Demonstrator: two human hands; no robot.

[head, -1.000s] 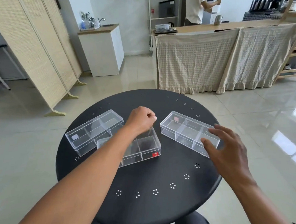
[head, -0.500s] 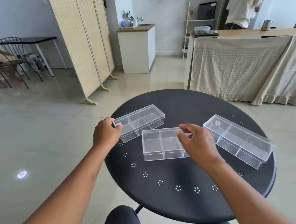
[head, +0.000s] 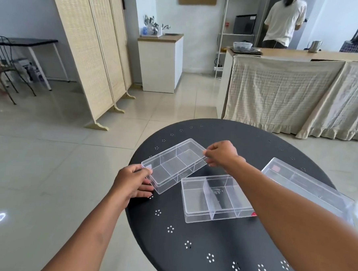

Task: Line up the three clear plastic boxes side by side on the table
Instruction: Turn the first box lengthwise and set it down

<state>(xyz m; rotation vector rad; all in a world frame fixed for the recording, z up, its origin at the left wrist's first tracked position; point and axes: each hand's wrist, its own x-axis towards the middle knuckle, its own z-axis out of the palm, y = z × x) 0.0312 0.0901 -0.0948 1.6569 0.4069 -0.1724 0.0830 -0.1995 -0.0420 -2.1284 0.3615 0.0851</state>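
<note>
Gripping leftmost box with left hand, right hand; three boxes on table.

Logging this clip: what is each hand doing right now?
Left hand: closed on the near-left end of the left box.
Right hand: pinching the same box's far end.
</note>
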